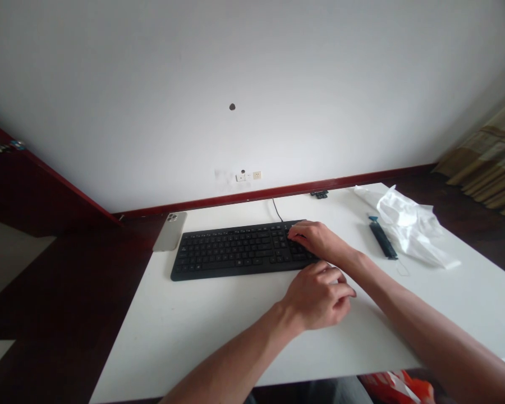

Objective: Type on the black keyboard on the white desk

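Note:
A black keyboard [235,251] lies across the far part of the white table [202,331], its cable running to the wall. My right hand [317,240] rests on the keyboard's right end, fingers stretched flat over the keys. My left hand [320,297] hovers just in front of that same end, close to the table top. Its fingers are curled in toward the palm, and whatever they may hold is hidden.
A grey phone [170,230] lies face down at the table's far left corner. A slim black tool with a blue tip [382,238] and a crumpled clear plastic bag [408,224] lie at the right. A small black part [320,194] sits by the wall. Dark floor surrounds the table.

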`<state>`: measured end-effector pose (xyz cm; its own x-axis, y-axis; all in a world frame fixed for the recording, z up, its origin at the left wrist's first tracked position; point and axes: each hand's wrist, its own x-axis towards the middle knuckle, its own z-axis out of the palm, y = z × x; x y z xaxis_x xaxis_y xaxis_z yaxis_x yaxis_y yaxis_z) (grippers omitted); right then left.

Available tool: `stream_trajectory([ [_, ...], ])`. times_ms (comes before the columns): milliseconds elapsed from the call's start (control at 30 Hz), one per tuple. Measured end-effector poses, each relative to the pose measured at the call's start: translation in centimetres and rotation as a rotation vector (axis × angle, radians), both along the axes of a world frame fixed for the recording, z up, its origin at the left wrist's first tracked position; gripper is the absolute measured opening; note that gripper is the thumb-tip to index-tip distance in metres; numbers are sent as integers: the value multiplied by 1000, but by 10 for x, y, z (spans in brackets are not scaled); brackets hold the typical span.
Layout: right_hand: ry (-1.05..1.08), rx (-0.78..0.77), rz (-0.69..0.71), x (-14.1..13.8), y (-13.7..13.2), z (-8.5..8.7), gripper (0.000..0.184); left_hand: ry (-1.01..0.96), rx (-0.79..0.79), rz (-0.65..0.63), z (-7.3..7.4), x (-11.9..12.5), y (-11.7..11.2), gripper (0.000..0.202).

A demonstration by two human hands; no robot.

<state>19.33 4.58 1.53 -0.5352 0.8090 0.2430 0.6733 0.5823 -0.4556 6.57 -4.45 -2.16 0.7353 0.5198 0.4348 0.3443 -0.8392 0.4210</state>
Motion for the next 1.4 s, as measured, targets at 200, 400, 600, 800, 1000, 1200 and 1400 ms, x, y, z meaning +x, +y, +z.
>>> stream_trajectory([
  [200, -113, 43, 29, 2, -1, -2, 31, 6, -24, 4, -1, 0, 0, 22],
  [400, -148, 43, -66, 1, -4, -5, 24, 9, -26, -2, -6, 3, -1, 22],
  [600, -257, 18, -149, -18, -9, 12, 18, 8, -70, 24, -13, 3, 2, 24],
  [800, -264, 15, -171, -23, -11, 10, 20, 26, -86, 62, -12, 0, 5, 25],
  [1000, 189, -75, -138, 10, 11, -17, 22, 17, -4, 283, 3, -7, 3, 23],
  [1200, 328, 24, -512, 43, 41, -34, 28, 94, -6, 470, 9, -10, -2, 53],
  [1400, 408, -31, -729, 66, 58, -50, 34, 124, -7, 531, 3, -11, -3, 59],
])
